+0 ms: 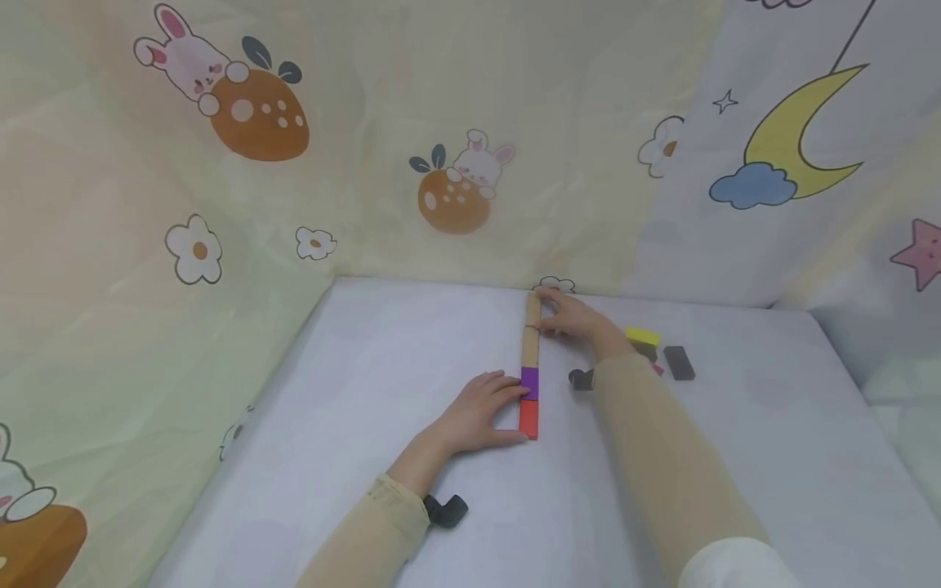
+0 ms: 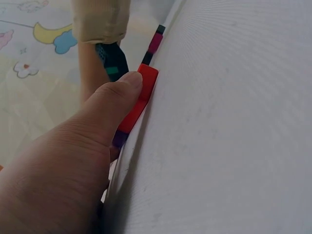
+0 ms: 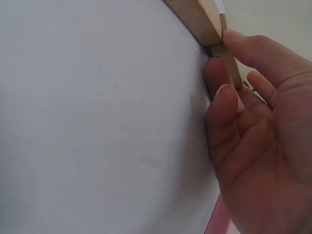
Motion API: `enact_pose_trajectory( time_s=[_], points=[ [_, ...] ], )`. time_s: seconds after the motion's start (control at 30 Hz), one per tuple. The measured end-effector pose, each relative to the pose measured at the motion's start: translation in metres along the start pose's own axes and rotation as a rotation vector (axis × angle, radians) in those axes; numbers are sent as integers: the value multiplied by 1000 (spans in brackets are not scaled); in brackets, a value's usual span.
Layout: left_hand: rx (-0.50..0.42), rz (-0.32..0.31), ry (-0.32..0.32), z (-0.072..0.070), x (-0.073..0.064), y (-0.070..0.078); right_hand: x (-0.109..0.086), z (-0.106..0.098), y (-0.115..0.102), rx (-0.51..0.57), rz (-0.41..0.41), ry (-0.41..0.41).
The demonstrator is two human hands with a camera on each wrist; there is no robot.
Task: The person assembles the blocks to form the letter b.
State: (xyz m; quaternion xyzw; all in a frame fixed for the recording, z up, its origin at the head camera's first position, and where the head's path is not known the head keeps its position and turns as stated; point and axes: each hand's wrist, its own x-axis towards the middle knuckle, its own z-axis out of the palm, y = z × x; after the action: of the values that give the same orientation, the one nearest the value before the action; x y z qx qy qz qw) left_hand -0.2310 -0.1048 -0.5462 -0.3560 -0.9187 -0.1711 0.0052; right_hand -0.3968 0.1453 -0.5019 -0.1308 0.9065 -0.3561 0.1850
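Four-sided blocks lie end to end in a straight row on the white table: a red block (image 1: 528, 420) nearest, then a purple block (image 1: 529, 384), then a wood-coloured block (image 1: 530, 349) and a far wood-coloured block (image 1: 533, 306). My left hand (image 1: 476, 415) holds the near end from the left, thumb at the red block's near end and fingers against the purple one. In the left wrist view the thumb presses the red block (image 2: 146, 83). At the row's far end my right hand (image 1: 577, 318) pinches the far wood-coloured block, its index finger at the far tip.
Right of the right forearm lie a yellow block (image 1: 642, 336), a dark block (image 1: 679, 363) and a pink piece (image 1: 657, 370) partly hidden by the sleeve. A patterned cloth wall (image 1: 441, 261) rises along the table's back edge, close behind the row.
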Motion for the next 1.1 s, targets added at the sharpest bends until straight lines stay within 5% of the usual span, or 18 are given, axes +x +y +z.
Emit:
enact_pose_trajectory(
  time_s=[0.5, 1.1],
  points=[
    [-5, -6, -28, -1, 0, -2, -3, 5, -4, 83, 57, 25],
    [-2, -10, -15, 4, 0, -4, -7, 13, -2, 26, 13, 98]
  ],
)
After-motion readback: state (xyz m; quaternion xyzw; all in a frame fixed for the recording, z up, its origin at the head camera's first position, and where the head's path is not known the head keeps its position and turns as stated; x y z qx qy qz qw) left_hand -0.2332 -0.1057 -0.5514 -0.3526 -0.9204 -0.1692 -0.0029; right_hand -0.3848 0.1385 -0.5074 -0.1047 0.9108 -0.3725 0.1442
